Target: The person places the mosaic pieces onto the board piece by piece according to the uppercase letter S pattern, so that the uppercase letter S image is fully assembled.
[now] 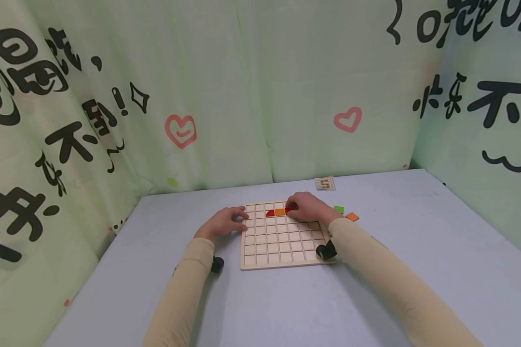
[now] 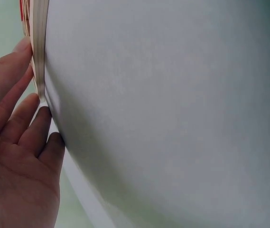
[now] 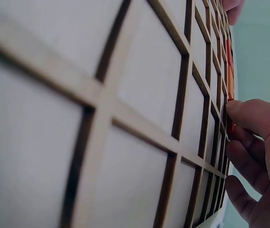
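Observation:
A wooden grid board (image 1: pixel 272 238) lies flat on the table, split into many square cells. In its upper rows sit a red rounded tile (image 1: pixel 270 213) and, beside it, an orange square tile (image 1: pixel 280 212). Just right of the orange tile, my right hand (image 1: pixel 309 206) pinches another red tile (image 1: pixel 287 210) at its cell, partly hidden by the fingers. In the right wrist view the thumb (image 3: pixel 248 111) lies against that red piece. My left hand (image 1: pixel 223 222) touches the board's left edge with thumb and fingertips, its fingers mostly extended.
Right of the board lie a green tile (image 1: pixel 339 209) and an orange tile (image 1: pixel 352 217). A small patterned card (image 1: pixel 325 183) rests near the table's back edge. Light green curtains (image 1: pixel 260 96) with lettering hang behind and at both sides of the table (image 1: pixel 278 308).

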A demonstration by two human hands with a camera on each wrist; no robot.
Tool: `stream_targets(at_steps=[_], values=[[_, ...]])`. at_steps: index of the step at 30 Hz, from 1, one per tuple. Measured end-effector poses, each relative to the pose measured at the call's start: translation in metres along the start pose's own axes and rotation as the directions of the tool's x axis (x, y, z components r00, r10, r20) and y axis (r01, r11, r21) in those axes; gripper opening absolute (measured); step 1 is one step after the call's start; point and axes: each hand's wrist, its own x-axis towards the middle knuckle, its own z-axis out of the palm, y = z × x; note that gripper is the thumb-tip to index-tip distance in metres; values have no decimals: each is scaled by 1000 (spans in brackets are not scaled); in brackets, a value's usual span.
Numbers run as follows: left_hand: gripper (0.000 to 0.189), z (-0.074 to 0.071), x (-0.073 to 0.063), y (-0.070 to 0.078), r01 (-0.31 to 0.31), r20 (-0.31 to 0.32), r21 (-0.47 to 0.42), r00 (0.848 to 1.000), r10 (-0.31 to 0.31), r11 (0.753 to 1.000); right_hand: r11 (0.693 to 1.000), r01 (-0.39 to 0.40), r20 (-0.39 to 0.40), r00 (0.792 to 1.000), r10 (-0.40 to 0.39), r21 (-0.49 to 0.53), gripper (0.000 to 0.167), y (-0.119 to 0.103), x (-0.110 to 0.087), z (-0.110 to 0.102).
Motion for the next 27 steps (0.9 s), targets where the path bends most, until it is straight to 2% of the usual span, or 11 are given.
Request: stream_targets(at_steps=[6,27], values=[[32,1,0,0,14,7,-3,1000,-14,1000,1000,-13,-6,1000,13,0,21,1,1,1],[33,-2,0,0,-11,3,4,1000,11,1000,999,-51,-9,999,51,20,23,-1,1,0]])
